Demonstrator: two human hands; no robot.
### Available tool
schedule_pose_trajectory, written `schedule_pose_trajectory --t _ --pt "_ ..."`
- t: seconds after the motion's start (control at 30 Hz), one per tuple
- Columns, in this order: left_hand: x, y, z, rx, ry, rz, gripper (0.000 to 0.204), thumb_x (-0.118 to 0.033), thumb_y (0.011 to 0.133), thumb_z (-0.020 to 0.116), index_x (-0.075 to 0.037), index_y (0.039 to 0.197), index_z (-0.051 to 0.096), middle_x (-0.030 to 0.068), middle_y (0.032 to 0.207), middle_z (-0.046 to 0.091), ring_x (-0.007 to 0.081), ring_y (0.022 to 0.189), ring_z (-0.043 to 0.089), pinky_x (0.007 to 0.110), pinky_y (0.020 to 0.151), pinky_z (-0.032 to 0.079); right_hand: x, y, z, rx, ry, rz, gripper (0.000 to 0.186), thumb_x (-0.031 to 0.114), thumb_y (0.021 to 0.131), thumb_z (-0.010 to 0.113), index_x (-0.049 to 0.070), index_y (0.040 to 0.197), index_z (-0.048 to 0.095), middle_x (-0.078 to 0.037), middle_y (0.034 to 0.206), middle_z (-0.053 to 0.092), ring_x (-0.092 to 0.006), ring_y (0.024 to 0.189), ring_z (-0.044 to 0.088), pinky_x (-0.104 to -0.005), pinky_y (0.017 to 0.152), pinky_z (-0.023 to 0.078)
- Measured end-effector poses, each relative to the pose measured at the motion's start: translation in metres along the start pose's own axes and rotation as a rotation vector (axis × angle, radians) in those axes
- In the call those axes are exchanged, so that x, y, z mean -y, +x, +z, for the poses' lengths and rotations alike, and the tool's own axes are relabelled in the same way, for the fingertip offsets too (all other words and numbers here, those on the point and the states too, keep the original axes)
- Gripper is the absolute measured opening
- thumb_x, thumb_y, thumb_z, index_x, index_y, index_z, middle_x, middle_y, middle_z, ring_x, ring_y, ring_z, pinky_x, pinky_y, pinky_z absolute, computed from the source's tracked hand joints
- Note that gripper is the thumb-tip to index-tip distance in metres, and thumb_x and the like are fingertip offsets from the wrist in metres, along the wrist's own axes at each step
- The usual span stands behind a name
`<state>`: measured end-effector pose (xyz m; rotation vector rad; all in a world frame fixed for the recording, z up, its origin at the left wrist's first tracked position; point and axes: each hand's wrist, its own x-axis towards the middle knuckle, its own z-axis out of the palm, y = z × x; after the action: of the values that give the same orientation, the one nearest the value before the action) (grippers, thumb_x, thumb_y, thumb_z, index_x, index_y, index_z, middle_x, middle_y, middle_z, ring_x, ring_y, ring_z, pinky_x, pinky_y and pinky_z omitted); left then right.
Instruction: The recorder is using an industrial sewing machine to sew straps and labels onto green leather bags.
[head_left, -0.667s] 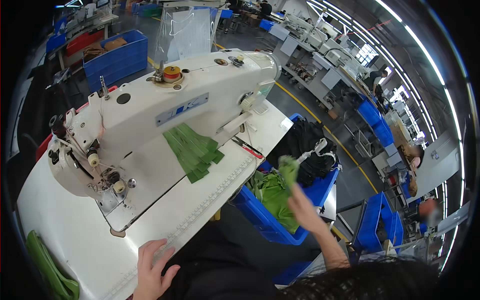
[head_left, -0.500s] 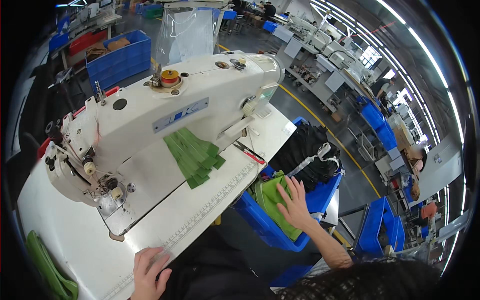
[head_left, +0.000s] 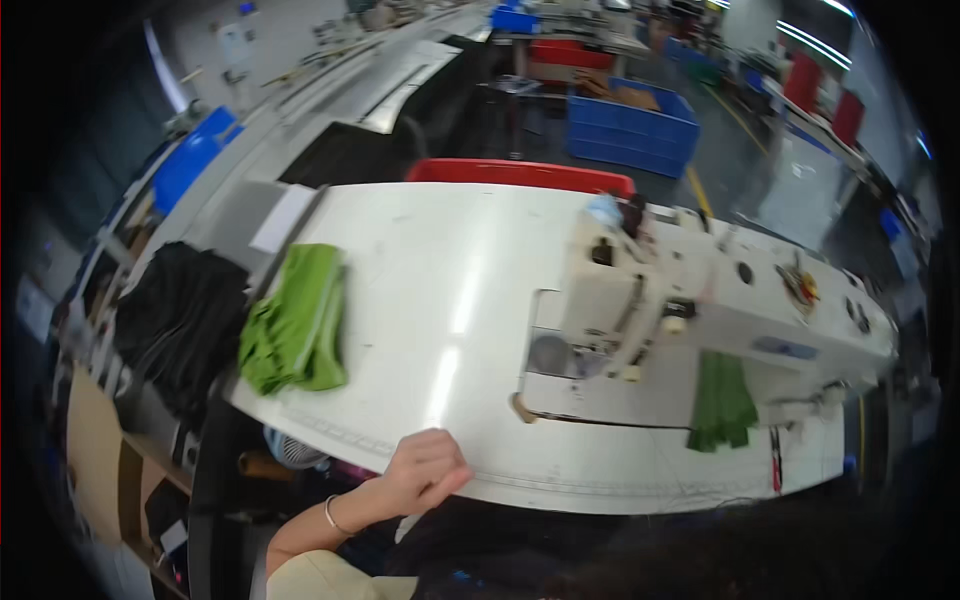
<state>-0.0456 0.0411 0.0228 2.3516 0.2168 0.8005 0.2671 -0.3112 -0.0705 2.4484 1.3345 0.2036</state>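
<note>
My left hand (head_left: 428,472) is closed in a loose fist at the front edge of the white sewing table (head_left: 420,290), with no object showing in it. A bracelet circles the wrist. Farther left on the table lies a folded bright green cloth piece (head_left: 300,320), apart from the hand. To the right stands a white sewing machine (head_left: 720,290). A bunch of dark green fabric strips (head_left: 722,400) lies under its arm, and thread snips with red handles (head_left: 775,460) lie close by. My right hand is out of view.
Black cloth (head_left: 180,325) is heaped just off the table's left end, above an open cardboard box (head_left: 105,450). A red bin (head_left: 520,175) stands behind the table's far edge. Beyond it on the floor is a large blue crate (head_left: 635,130).
The view has swung left, bringing the table's left end and black heap in. My left hand has gone from spread fingers to a fist. My right hand, earlier on green cloth in a blue bin, has left view.
</note>
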Motion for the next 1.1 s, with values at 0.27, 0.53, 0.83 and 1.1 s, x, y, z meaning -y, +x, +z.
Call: schedule_pose_trajectory --t 0.27,0.53,0.83,1.1 --pt "0.047 -0.068 -0.128 -1.096 0.194 -0.396 0.016 -0.01 0.097 0.039 -0.002 0.099 0.053 0.0024 0.097 0.053 0.009 0.088 0.047 0.021 0.081 0.037 0.178 0.127 -0.192 -0.575 0.801 -1.027 0.034 0.011 0.073 0.068 -0.004 0.102 0.06 -0.018 0.107 0.057 -0.0293 0.101 0.055 -0.0344 0.082 0.048" --pt "0.093 -0.07 -0.155 -0.935 0.305 -0.49 0.036 -0.012 0.096 0.037 0.0 0.13 0.036 0.0136 0.128 0.041 0.0205 0.117 0.041 0.032 0.098 0.032 0.454 0.219 -0.264 -0.716 1.097 -1.144 0.046 0.018 0.082 0.058 -0.008 0.119 0.048 -0.02 0.119 0.052 -0.0374 0.116 0.046 -0.0417 0.097 0.039" --pt "0.136 -0.084 -0.146 -0.061 1.029 -0.697 0.048 -0.017 0.084 0.046 -0.011 0.132 0.042 0.0043 0.139 0.04 0.0279 0.128 0.036 0.046 0.096 0.034 0.374 0.324 -0.31 0.324 2.844 -0.429 0.037 0.026 0.096 0.042 -0.001 0.122 0.047 -0.011 0.118 0.055 -0.0194 0.11 0.053 -0.0337 0.096 0.042" --pt "0.155 -0.049 -0.193 -0.075 0.658 -0.639 0.017 -0.016 0.082 0.058 -0.003 0.084 0.068 0.0076 0.092 0.064 0.0276 0.097 0.053 0.039 0.09 0.036 0.229 0.27 -0.389 -0.333 1.94 -0.577 0.031 0.028 0.093 0.052 -0.001 0.091 0.063 -0.003 0.076 0.063 -0.0073 0.064 0.059 -0.0219 0.059 0.047"
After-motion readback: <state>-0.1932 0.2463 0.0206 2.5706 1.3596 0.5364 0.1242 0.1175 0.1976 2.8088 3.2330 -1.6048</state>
